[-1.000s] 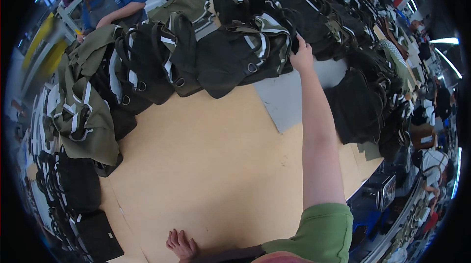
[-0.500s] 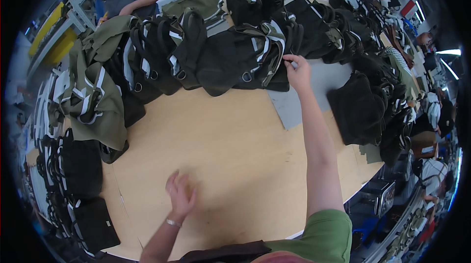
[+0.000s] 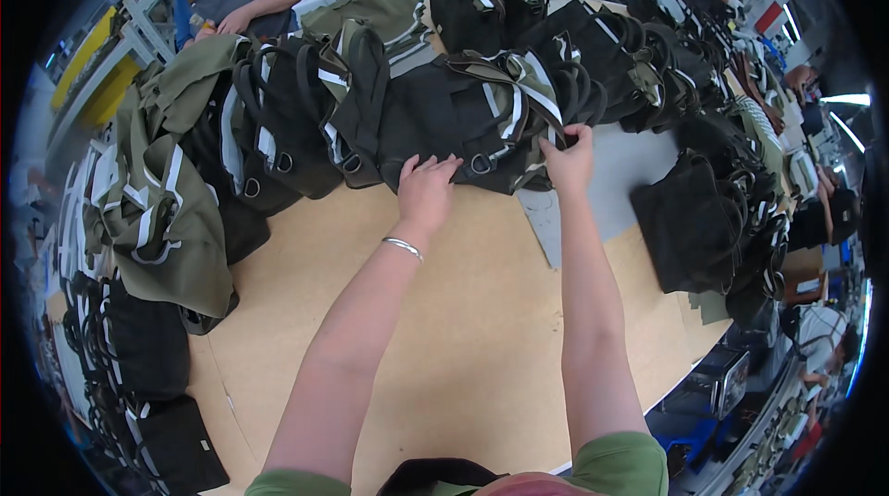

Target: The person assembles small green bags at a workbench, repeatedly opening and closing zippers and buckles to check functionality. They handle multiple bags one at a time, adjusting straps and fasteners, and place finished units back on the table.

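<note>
Black bag [image 3: 419,107] beneath left hand [image 3: 428,195], fingers spread.
Right hand [image 3: 569,161] is pinching its edge; tugging risks snagging handles [image 3: 600,103] beyond fingertips.

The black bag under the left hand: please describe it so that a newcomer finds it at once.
On the tan table, look to the far side, straight ahead. There, just left of the grey sheet, lies the black bag. Unlike the dark bags beside it, it has the left hand on its near side.
</note>
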The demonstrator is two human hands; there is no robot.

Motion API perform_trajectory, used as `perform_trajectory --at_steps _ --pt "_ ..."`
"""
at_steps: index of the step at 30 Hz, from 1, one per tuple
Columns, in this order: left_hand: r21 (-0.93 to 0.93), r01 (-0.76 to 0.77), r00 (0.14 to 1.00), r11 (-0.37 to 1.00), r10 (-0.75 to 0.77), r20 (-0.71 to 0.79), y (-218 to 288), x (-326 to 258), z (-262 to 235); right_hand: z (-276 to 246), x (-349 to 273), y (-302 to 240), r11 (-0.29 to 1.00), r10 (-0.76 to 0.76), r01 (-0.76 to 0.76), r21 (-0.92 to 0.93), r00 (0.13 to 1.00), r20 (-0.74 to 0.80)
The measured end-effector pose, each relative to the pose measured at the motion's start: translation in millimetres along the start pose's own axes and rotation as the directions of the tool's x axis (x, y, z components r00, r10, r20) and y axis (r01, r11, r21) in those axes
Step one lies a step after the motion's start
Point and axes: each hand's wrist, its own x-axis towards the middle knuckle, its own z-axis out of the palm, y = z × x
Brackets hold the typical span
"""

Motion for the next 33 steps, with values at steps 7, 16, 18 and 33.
perform_trajectory --at_steps 7,16,18,33 --pt "-0.229 -0.174 0.978 0.958 0.14 -0.157 49.1 -134.8 -78.3 -104.4 -140.8 8.5 0.846 -0.22 0.181 0.502 0.975 0.018" --pt "-0.251 0.103 0.892 0.963 -0.201 -0.406 94.2 -381.4 -217.2 -182.0 -359.2 -67.9 0.801 -0.451 0.199 0.565 0.82 0.351" --pt "-0.236 0.109 0.818 0.966 -0.222 -0.53 86.2 -417.5 -249.4 -177.7 -400.0 -88.5 0.762 -0.469 0.122 0.636 0.781 0.412" --pt "-0.054 0.685 0.488 0.726 -0.513 -0.707 25.5 -636.7 -315.4 -43.8 -547.8 -155.2 0.707 -0.684 0.316 0.633 0.533 0.498"
